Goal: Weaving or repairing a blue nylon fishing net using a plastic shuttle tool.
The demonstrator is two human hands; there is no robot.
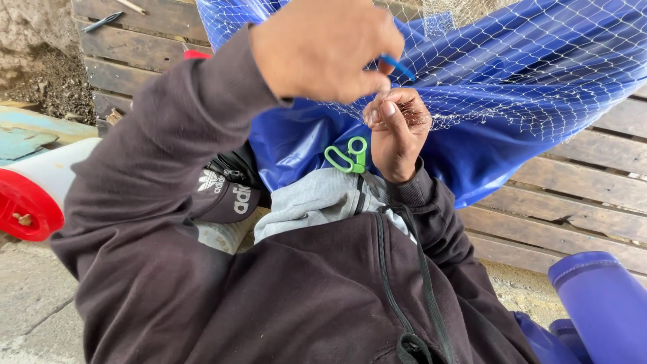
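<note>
My left hand (323, 47) is raised at the top centre, fingers closed on a thin blue tool (399, 66) whose tip pokes out toward the white net (512, 74). Just below it, my right hand (397, 131) pinches a bunched bit of that net between thumb and fingers. The net is draped over a blue tarp (485, 145). Green-handled scissors (347, 156) lie on the tarp's lower edge, just left of my right wrist, above my grey and dark clothing.
A black cap (226, 192) rests on my lap under my left arm. A white cylinder with a red end (30, 202) lies at the left. Blue rolled material (603, 303) sits at the lower right. Wooden planks (573, 195) run behind, with a dark pen (101, 21) on them.
</note>
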